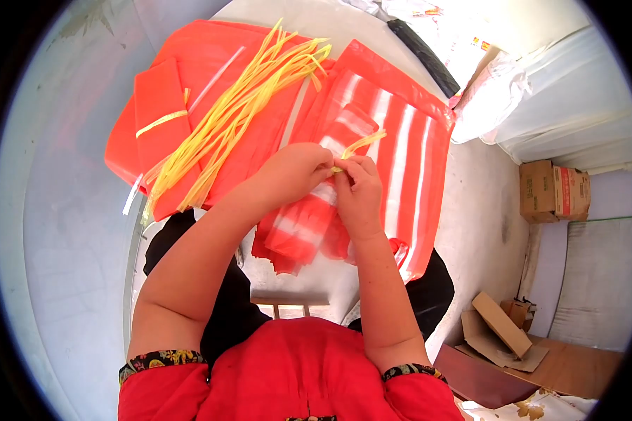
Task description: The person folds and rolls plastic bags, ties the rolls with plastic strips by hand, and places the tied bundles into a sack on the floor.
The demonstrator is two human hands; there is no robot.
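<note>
1. Centrally placed: one yellow tie (364, 142), in both hands, over the folded bundle, its loose ends pointing up and to the right. Whether it goes fully round the bundle cannot be told; the fingers cover that part.
2. Left hand (299, 168): grip closed, fingertips pinched on the tie, back of the hand uppermost.
3. Right hand (360, 198): grip closed, thumb and fingers pinched on the tie, just beside the left fingertips.
4. Folded bundle (298, 230), red and white striped plastic, one: beneath the hands, set aslant, lower end towards the person.
5. Striped sheets (413, 168), red and white plastic: a broad stack, under and to the right of the bundle.
6. Red sheets (207, 52), plastic: a broad pile to the left of the striped stack.
7. Yellow strips (239, 119), a loose sheaf: lying aslant across the red pile.
8. Small red packet (158, 91), one, with a yellow band across it: on the red pile, left of the sheaf.
9. Worktop (323, 19), pale: seen beyond the piles.
10. Cardboard boxes (555, 191): well apart, at right.
</note>
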